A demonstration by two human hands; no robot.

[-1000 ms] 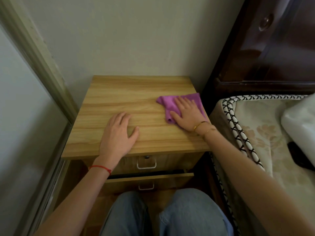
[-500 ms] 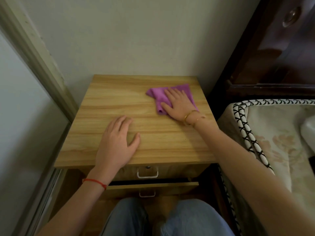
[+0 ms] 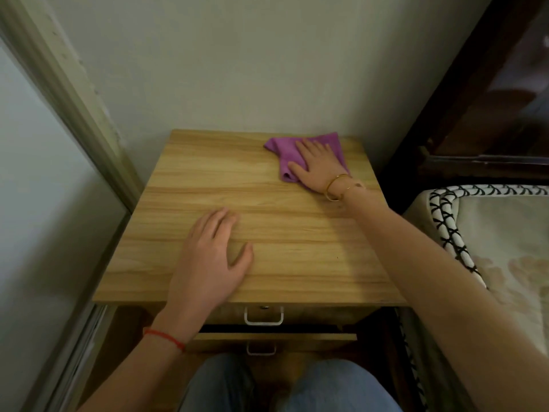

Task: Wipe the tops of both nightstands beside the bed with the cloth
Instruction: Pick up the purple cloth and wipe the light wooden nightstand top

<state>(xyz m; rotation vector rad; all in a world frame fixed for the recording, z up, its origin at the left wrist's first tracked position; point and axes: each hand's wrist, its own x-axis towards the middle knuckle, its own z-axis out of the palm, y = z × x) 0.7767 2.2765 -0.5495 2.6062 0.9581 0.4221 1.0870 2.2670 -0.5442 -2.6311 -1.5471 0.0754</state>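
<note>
A light wooden nightstand [image 3: 297, 233] stands against the wall in front of me. A purple cloth [image 3: 283, 150] lies crumpled at the far right of its top, near the back edge. My right hand [image 3: 316, 165] presses flat on the cloth, fingers spread, gold bracelets at the wrist. Palm down on the bare wood near the front left rests my left hand [image 3: 209, 260], holding nothing, a red string round its wrist. Only this one nightstand is in view.
The bed's mattress [image 3: 499, 248] with black-and-white piping lies close on the right, a dark headboard [image 3: 475, 114] behind it. A pale door frame [image 3: 68, 93] runs along the left. Two drawers with metal handles [image 3: 263, 316] face my knees, the lower one slightly pulled out.
My right hand has slid the cloth away from me, from the right middle of the top toward the back edge. My left hand has stayed in place.
</note>
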